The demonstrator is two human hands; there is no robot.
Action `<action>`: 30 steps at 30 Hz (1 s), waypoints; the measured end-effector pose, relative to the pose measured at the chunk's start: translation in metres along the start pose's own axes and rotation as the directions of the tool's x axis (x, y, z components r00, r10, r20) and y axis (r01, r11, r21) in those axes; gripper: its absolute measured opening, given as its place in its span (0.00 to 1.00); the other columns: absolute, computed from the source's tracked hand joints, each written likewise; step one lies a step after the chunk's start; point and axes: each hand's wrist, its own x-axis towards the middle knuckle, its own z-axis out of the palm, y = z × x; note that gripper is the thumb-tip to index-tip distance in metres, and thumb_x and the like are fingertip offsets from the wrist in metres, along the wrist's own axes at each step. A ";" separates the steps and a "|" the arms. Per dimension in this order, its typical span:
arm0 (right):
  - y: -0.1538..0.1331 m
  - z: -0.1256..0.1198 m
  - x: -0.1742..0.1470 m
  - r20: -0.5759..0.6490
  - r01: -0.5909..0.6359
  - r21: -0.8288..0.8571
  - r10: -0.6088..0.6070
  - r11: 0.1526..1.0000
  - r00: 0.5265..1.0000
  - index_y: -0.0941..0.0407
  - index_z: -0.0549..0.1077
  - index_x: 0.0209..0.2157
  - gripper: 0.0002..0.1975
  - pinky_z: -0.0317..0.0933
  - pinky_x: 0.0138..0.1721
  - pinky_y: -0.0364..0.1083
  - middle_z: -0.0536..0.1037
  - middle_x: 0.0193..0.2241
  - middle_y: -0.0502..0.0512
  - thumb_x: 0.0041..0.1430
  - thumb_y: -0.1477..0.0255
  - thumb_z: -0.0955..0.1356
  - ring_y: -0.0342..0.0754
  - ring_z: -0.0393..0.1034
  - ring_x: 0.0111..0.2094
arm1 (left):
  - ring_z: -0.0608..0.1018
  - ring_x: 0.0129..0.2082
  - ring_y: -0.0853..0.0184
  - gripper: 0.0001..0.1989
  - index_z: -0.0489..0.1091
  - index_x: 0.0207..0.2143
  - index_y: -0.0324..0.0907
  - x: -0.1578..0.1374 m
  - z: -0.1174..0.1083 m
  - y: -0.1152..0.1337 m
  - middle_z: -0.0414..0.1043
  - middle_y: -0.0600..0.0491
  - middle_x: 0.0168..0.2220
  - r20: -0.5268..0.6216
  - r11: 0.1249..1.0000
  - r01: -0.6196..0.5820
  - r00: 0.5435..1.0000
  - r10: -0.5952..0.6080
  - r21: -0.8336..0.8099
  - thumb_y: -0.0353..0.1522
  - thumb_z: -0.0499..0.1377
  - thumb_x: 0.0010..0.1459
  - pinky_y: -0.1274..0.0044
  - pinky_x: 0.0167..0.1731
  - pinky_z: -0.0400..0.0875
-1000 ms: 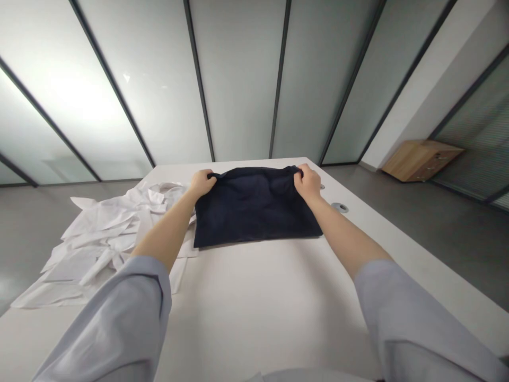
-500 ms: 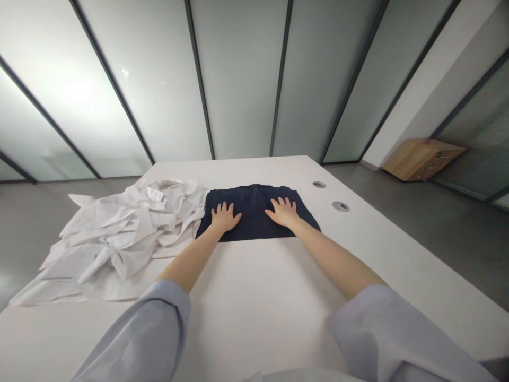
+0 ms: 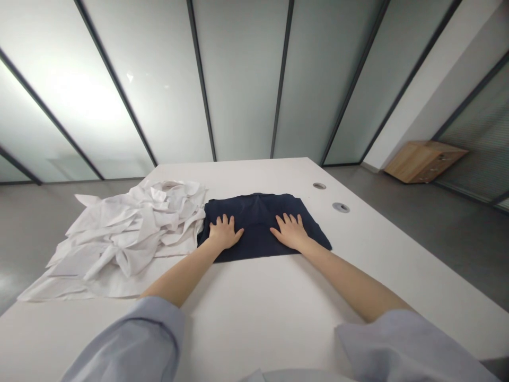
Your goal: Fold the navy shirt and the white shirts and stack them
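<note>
A dark navy piece of folded cloth (image 3: 256, 223) lies flat on the white table (image 3: 254, 313), roughly rectangular, with small wrinkles along its far edge. On its left part rests my left hand (image 3: 224, 232), palm down and fingers spread. My right hand (image 3: 291, 232) lies the same way on the right part, fingers apart. Bare navy fabric shows between the two hands. Whether the cloth is a garment I cannot tell. Close by on the left, a rumpled heap of white cloth (image 3: 131, 233) reaches the navy cloth's left edge.
Two round cable holes, a farther one (image 3: 319, 186) and a nearer one (image 3: 341, 207), sit in the tabletop at the right. Beyond the table stand frosted glass panels (image 3: 242, 79). A wooden cabinet (image 3: 425, 161) is on the floor at the far right.
Both hands and the navy cloth under them have slid nearer to me. The white heap has stayed in place on the table.
</note>
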 end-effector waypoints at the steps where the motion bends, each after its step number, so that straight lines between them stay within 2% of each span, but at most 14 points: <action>1: 0.001 -0.003 -0.006 -0.012 0.031 -0.022 -0.032 0.999 0.999 0.60 0.58 0.63 0.35 0.34 0.61 0.64 0.61 0.61 0.71 0.64 0.52 0.54 0.64 0.53 0.61 | 0.60 0.61 0.42 0.38 0.53 0.64 0.37 -0.006 -0.004 0.000 0.52 0.34 0.64 0.017 1.000 -0.019 1.000 0.019 0.014 0.53 0.41 0.61 0.54 0.51 0.62; 4: 0.008 -0.018 -0.013 -0.003 0.122 -0.047 -0.122 0.991 0.993 0.59 0.70 0.54 0.31 0.38 0.61 0.62 0.73 0.50 0.69 0.62 0.51 0.58 0.62 0.63 0.55 | 0.69 0.54 0.45 0.37 0.62 0.58 0.37 -0.013 -0.023 -0.006 0.64 0.35 0.57 0.090 0.994 -0.103 0.991 0.099 0.040 0.54 0.46 0.58 0.60 0.46 0.67; 7: 0.021 -0.034 0.006 0.018 0.161 0.018 -0.161 0.987 0.987 0.56 0.74 0.48 0.25 0.52 0.55 0.58 0.78 0.44 0.64 0.63 0.54 0.58 0.60 0.69 0.49 | 0.74 0.49 0.49 0.30 0.67 0.53 0.40 0.001 -0.041 -0.014 0.71 0.40 0.50 0.094 0.990 -0.139 0.986 0.137 0.021 0.52 0.48 0.58 0.62 0.45 0.69; 9: 0.029 -0.042 0.030 -0.035 0.172 0.094 -0.169 0.981 0.985 0.55 0.72 0.51 0.21 0.58 0.52 0.53 0.76 0.48 0.61 0.64 0.60 0.59 0.56 0.69 0.49 | 0.74 0.49 0.52 0.26 0.66 0.53 0.41 0.020 -0.049 -0.017 0.71 0.42 0.51 0.004 0.992 -0.125 0.992 0.125 -0.021 0.47 0.46 0.61 0.63 0.46 0.69; 12: 0.030 -0.045 0.067 -0.148 0.187 0.175 -0.162 0.967 0.976 0.57 0.67 0.56 0.21 0.58 0.53 0.47 0.71 0.55 0.60 0.62 0.70 0.61 0.52 0.66 0.53 | 0.73 0.52 0.55 0.22 0.62 0.57 0.43 0.051 -0.048 -0.013 0.65 0.44 0.57 -0.115 0.987 -0.120 0.988 0.107 -0.109 0.38 0.45 0.63 0.66 0.49 0.68; 15: 0.018 -0.042 0.091 -0.180 0.196 0.207 -0.160 0.959 0.971 0.58 0.65 0.58 0.25 0.56 0.54 0.46 0.69 0.57 0.60 0.58 0.76 0.63 0.50 0.64 0.55 | 0.69 0.56 0.60 0.26 0.56 0.62 0.44 0.075 -0.036 -0.005 0.59 0.46 0.62 -0.133 0.966 -0.170 0.980 0.145 -0.195 0.31 0.47 0.61 0.70 0.53 0.64; 17: 0.007 -0.040 0.101 -0.161 0.195 0.210 -0.163 0.958 0.973 0.57 0.67 0.57 0.24 0.58 0.53 0.46 0.71 0.54 0.59 0.58 0.76 0.64 0.50 0.66 0.53 | 0.68 0.57 0.61 0.28 0.53 0.63 0.42 0.086 -0.027 0.000 0.61 0.46 0.61 -0.118 0.955 -0.163 0.983 0.138 -0.247 0.28 0.47 0.60 0.72 0.54 0.63; 20: -0.006 -0.039 0.109 -0.138 0.159 0.205 -0.132 0.966 0.982 0.54 0.73 0.50 0.16 0.60 0.48 0.46 0.77 0.45 0.58 0.61 0.72 0.63 0.52 0.69 0.48 | 0.71 0.55 0.62 0.27 0.57 0.62 0.42 0.097 -0.019 0.003 0.68 0.47 0.56 -0.094 0.944 -0.087 0.994 0.060 -0.319 0.28 0.48 0.60 0.73 0.53 0.65; 23: -0.010 -0.037 0.117 -0.114 0.133 0.233 -0.109 0.963 0.987 0.54 0.76 0.41 0.14 0.60 0.45 0.45 0.79 0.41 0.57 0.63 0.69 0.61 0.51 0.70 0.44 | 0.74 0.50 0.62 0.18 0.69 0.52 0.43 0.103 -0.018 0.001 0.74 0.49 0.50 -0.088 0.936 -0.043 0.996 0.013 -0.349 0.33 0.49 0.62 0.74 0.49 0.68; 25: -0.009 -0.036 0.121 -0.066 0.084 0.265 -0.069 0.960 0.995 0.55 0.77 0.39 0.15 0.60 0.43 0.45 0.79 0.41 0.57 0.64 0.67 0.60 0.51 0.70 0.43 | 0.75 0.48 0.61 0.17 0.73 0.45 0.42 0.104 -0.020 -0.002 0.75 0.48 0.46 -0.082 0.936 -0.034 0.997 0.006 -0.349 0.36 0.48 0.63 0.74 0.47 0.69; 27: -0.007 -0.035 0.123 -0.062 0.003 0.279 0.015 0.960 0.998 0.55 0.77 0.40 0.17 0.60 0.43 0.46 0.78 0.43 0.58 0.65 0.66 0.58 0.52 0.70 0.44 | 0.74 0.49 0.60 0.18 0.72 0.47 0.40 0.102 -0.021 -0.005 0.73 0.45 0.48 -0.124 0.938 -0.004 0.991 -0.042 -0.348 0.36 0.47 0.63 0.72 0.50 0.67; 30: -0.005 -0.035 0.120 -0.195 -0.101 0.300 0.164 0.949 0.967 0.56 0.74 0.46 0.20 0.59 0.46 0.49 0.75 0.48 0.61 0.66 0.67 0.54 0.55 0.67 0.47 | 0.66 0.58 0.57 0.23 0.62 0.58 0.37 0.093 -0.022 -0.009 0.63 0.40 0.58 -0.294 0.940 0.080 0.938 -0.184 -0.333 0.34 0.47 0.63 0.68 0.57 0.60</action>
